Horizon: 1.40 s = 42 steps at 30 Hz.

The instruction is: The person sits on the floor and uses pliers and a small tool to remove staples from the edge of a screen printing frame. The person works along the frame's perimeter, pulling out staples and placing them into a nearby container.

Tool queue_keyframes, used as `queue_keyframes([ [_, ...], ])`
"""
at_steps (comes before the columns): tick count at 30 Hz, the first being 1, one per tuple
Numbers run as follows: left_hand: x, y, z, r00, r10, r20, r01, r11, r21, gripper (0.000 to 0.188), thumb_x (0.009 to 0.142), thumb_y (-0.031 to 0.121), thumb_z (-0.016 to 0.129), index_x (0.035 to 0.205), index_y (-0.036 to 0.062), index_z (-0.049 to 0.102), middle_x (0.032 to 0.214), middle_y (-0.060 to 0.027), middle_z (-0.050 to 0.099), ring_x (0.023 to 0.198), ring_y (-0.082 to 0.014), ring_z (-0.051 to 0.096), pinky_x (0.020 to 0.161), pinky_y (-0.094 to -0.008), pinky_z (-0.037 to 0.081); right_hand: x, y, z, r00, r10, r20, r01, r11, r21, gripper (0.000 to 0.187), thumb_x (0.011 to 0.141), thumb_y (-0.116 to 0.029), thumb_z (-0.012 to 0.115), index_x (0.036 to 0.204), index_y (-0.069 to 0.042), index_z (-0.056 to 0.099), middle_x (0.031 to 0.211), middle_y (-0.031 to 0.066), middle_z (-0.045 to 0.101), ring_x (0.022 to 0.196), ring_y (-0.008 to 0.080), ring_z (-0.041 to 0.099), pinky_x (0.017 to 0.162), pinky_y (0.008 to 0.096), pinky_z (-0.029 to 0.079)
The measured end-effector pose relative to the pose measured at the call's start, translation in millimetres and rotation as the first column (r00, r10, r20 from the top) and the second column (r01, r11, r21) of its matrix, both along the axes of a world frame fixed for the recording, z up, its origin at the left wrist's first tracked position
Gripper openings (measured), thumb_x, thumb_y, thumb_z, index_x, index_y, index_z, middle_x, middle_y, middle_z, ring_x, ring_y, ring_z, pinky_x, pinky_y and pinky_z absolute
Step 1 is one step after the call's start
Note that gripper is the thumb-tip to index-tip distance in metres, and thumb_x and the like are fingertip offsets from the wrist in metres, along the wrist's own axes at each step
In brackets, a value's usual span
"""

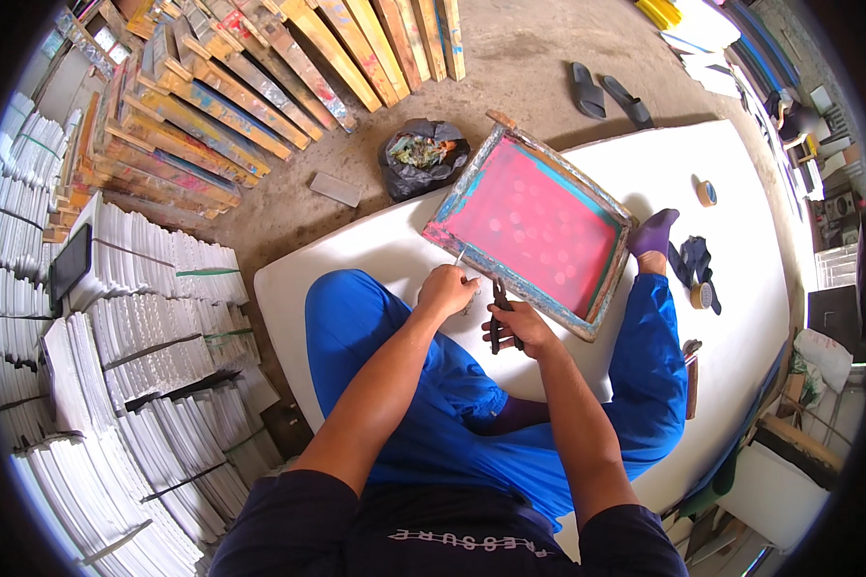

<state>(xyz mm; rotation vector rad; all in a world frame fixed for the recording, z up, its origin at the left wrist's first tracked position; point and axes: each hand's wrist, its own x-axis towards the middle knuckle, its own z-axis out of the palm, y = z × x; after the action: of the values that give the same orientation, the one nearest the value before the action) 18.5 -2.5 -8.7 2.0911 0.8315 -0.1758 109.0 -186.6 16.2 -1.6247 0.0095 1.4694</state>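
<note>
A screen-printing frame (635, 223) with worn, paint-stained wooden bars and pink mesh lies tilted across the white board before me. My left hand (446, 290) is closed around a tool with a thin metal shaft (460, 256), perhaps a screwdriver. Its tip meets the frame's near bar close to the left corner; the handle is hidden in my fist. In my right hand (529, 330) is a pair of black-handled pliers (498, 296), jaws pointing up toward the near bar. Small dark bits lie on the board between my hands.
I sit on the white board (356, 240), one foot beside the frame. A black bag of scraps (423, 159) stands beyond it. Tape rolls (707, 193) and dark cloth (695, 260) lie right. Paper stacks (164, 356) flank my left; wooden frames (250, 96) lean behind; slippers (588, 91) lie farther off.
</note>
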Motion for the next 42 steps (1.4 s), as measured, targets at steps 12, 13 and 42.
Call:
queue_keyframes([
  [12,-1.5,1.6,1.4,1.0,0.01,0.017,-0.01,0.999,-0.033,0.044,0.088,0.041,0.072,0.079,-0.0022,0.07,0.085,-0.0251,0.07,0.085,-0.0398,0.069,0.076,-0.0478,0.053,17.5,24.6,-3.5,0.786,0.413,0.459,-0.295,0.905,-0.307,0.033,0.095,-0.026,0.058,0.09,0.007,0.06,0.066,0.0121,0.063,0.054,0.0225,0.065,0.045,0.0384,0.052],
  [13,-0.6,3.0,3.0,1.0,-0.004,-0.011,0.004,0.999,-0.039,0.044,0.088,0.041,0.071,0.08,-0.0015,0.071,0.088,-0.0241,0.07,0.088,-0.0394,0.069,0.078,-0.0482,0.053,18.0,27.3,0.2,0.773,0.436,0.461,-0.304,0.892,-0.333,0.033,0.095,-0.026,0.058,0.09,0.007,0.06,0.065,0.0126,0.062,0.053,0.0232,0.065,0.045,0.0388,0.052],
  [42,3.1,0.6,-11.2,0.989,0.116,0.087,-0.091,0.964,-0.251,0.039,0.092,0.037,0.066,0.095,-0.0004,0.074,0.087,-0.0205,0.073,0.085,-0.036,0.072,0.077,-0.0419,0.054,-18.6,5.5,-55.0,0.247,0.513,0.822,-0.107,0.858,-0.503,0.032,0.099,-0.031,0.051,0.101,0.0,0.054,0.079,0.0252,0.07,0.075,0.0436,0.071,0.069,0.0542,0.058],
])
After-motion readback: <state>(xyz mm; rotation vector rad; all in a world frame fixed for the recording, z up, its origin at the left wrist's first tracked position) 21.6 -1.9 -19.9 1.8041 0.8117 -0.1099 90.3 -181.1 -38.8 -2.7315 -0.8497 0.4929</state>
